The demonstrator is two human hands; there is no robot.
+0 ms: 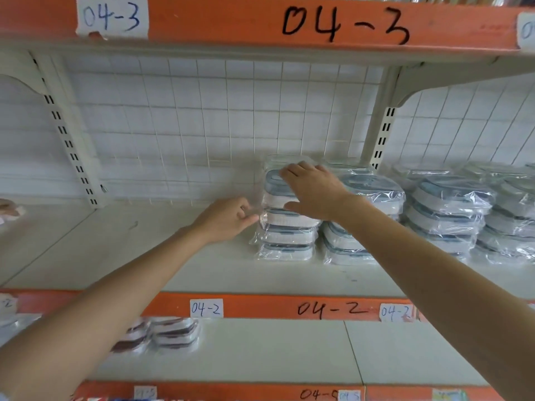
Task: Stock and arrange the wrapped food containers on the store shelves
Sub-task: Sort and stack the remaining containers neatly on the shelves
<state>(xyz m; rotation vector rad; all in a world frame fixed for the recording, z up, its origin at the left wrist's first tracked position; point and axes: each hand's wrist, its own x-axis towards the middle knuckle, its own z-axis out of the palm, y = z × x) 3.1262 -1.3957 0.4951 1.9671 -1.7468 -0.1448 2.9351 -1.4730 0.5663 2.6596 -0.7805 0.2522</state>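
Right hand (314, 189) flat on container stack (285, 227); left hand (227, 218) seemingly pinching wrap

Both bare arms outstretched, left hand (225, 219) fingers curled and pinching, right hand (311, 190) flat, fingers straight

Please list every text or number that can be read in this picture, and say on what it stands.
"04-3": white label and handwriting, top orange strip.
"04-2": white labels and handwriting, middle orange strip.
Bottom strip writing: begins "04-", rest unreadable.
Wrapped containers: no readable text.
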